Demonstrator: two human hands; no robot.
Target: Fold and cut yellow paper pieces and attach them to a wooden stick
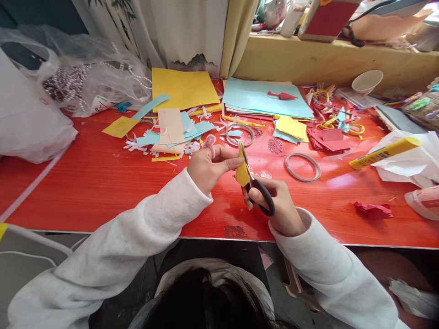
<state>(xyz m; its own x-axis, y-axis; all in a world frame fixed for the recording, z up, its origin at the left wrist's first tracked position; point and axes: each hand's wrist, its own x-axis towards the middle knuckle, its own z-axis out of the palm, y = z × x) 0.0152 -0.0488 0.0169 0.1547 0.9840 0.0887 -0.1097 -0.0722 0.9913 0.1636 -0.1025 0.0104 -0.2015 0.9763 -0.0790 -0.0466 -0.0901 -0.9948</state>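
My left hand (210,165) pinches a small folded piece of yellow paper (242,172) between thumb and finger, above the front middle of the red table. A pink fuzzy ring sits on one of its fingers. My right hand (278,201) grips black-handled scissors (263,195) with fingers in the loops. The blades point away from me and lie along the right edge of the yellow paper. Whether the blades are fully closed is hard to see. Just beyond the hands lies a roll of tape (240,134), and another tape ring (303,166) lies to the right.
Paper scraps (171,130) lie behind my left hand. Yellow sheet (185,89) and light blue sheets (267,98) are at the back. Yellow squares (291,128), dark red pieces (329,139), a yellow glue stick (384,153) and crumpled red paper (373,210) are rightward. Plastic bags (30,100) stand left.
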